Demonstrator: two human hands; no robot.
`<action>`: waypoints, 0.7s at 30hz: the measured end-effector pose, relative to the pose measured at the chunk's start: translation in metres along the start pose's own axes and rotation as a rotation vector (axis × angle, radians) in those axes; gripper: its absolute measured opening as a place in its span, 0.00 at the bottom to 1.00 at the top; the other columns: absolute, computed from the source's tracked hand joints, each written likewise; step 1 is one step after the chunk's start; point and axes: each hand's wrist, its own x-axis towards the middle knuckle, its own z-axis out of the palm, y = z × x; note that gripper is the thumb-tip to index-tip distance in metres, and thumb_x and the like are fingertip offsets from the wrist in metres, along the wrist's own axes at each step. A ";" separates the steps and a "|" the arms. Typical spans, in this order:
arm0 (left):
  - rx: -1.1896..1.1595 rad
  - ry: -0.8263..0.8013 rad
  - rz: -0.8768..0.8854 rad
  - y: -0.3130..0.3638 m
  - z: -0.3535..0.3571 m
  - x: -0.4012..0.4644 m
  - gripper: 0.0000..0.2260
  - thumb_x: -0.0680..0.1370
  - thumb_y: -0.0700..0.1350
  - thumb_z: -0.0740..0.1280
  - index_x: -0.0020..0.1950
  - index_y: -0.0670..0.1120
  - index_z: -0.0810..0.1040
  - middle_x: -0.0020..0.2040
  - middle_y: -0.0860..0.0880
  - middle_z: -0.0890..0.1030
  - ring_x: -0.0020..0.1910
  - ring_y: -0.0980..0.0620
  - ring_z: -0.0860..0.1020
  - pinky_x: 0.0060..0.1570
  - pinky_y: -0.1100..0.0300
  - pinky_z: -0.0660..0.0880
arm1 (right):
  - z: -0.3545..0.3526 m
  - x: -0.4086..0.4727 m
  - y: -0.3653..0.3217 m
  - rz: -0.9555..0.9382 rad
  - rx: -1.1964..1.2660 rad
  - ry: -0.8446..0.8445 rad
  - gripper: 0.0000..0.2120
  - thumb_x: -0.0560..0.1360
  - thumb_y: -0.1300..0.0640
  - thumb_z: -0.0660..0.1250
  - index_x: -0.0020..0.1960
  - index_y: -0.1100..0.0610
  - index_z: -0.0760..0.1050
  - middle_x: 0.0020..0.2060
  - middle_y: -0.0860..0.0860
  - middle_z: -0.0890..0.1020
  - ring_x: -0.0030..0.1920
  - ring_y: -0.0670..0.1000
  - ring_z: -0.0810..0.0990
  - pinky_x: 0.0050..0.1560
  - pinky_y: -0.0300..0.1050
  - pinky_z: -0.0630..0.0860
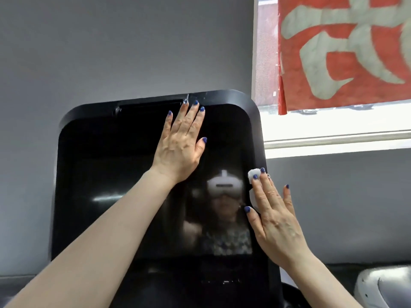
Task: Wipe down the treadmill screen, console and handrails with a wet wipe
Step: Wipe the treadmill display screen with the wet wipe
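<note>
While you work, wipe: the white wet wipe (254,174) sits under your right hand (274,221), pressed by straight fingers against the screen's (124,174) right edge.
Left hand (180,143): flat, fingers straight, on the upper screen.

Head cam, close, faces fwd at screen (138,196).

The left hand (181,144) lies flat on the upper part of the dark treadmill screen (124,185), fingers straight, tips at the top bezel. The right hand (274,221) presses a white wet wipe (253,174) against the screen's right edge — fingers straight too. Behind, a grey wall (111,45) and a red banner (344,52) in the window.
</note>
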 end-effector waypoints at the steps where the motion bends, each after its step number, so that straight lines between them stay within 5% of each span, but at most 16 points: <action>1: 0.001 -0.045 -0.027 -0.004 0.001 0.003 0.28 0.84 0.52 0.53 0.81 0.44 0.54 0.82 0.47 0.53 0.81 0.48 0.46 0.78 0.48 0.38 | -0.001 0.003 -0.001 0.009 0.027 0.010 0.31 0.83 0.46 0.51 0.82 0.53 0.48 0.82 0.47 0.51 0.81 0.48 0.52 0.78 0.58 0.45; 5: 0.014 -0.120 -0.054 -0.009 0.010 0.004 0.28 0.84 0.55 0.53 0.81 0.45 0.55 0.83 0.50 0.47 0.81 0.52 0.39 0.75 0.48 0.32 | 0.000 -0.005 -0.005 0.036 0.073 0.049 0.32 0.83 0.46 0.52 0.82 0.55 0.49 0.81 0.47 0.54 0.80 0.47 0.54 0.78 0.59 0.46; 10: 0.026 0.001 -0.019 -0.016 0.009 0.013 0.29 0.81 0.56 0.52 0.81 0.45 0.59 0.81 0.48 0.59 0.81 0.49 0.52 0.78 0.45 0.43 | 0.001 0.012 0.000 0.054 0.052 0.032 0.31 0.84 0.44 0.49 0.82 0.55 0.47 0.81 0.48 0.53 0.81 0.46 0.51 0.78 0.55 0.45; 16: 0.052 -0.040 -0.036 -0.026 0.013 0.033 0.32 0.81 0.61 0.49 0.80 0.44 0.59 0.79 0.47 0.62 0.80 0.45 0.52 0.77 0.42 0.41 | -0.005 0.066 0.002 0.123 0.176 0.008 0.34 0.82 0.39 0.47 0.80 0.49 0.36 0.79 0.40 0.38 0.80 0.42 0.40 0.78 0.46 0.37; 21: 0.101 -0.038 -0.036 -0.022 0.016 0.032 0.34 0.80 0.63 0.50 0.80 0.43 0.59 0.77 0.46 0.62 0.79 0.43 0.54 0.77 0.39 0.43 | -0.008 0.044 0.005 0.077 0.157 -0.059 0.35 0.82 0.35 0.41 0.81 0.52 0.36 0.81 0.44 0.39 0.80 0.45 0.39 0.78 0.52 0.38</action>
